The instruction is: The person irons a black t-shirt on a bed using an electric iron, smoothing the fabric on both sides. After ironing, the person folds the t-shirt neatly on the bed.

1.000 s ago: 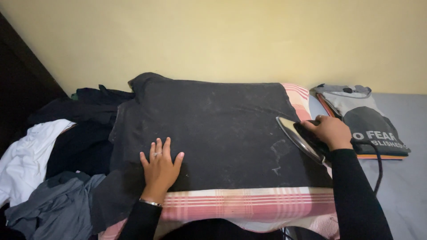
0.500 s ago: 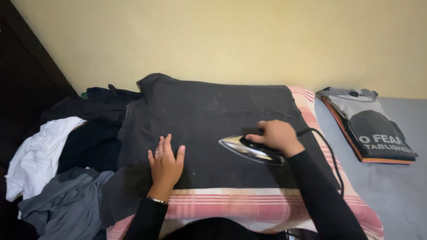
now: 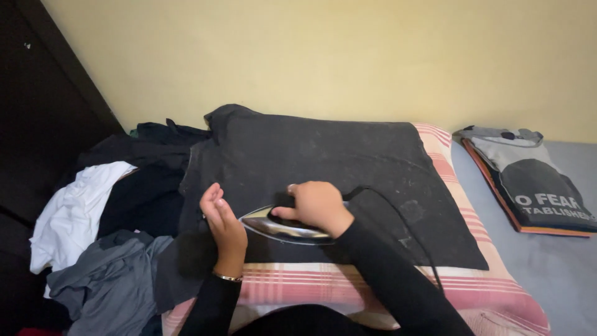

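Head view shows the right hand [image 3: 318, 204] clamped on the handle of a clothes iron [image 3: 280, 225], which rests on a black garment [image 3: 336, 162] spread over a pink striped cushion [image 3: 373, 289]. Just beside the iron's tip, the left hand [image 3: 222, 229] lies open, fingers apart, edge-down on the cloth. A cord [image 3: 410, 227] trails right. Heaped clothes [image 3: 93, 218] sit left; folded shirts [image 3: 535, 186] lie right.

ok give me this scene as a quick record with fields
right hand: grips the iron by its handle
left hand: lifted on edge beside the iron's tip
garment: black shirt spread flat
base: pink striped pad
cord: trails across the shirt
left side: clothes pile
right side: folded stack
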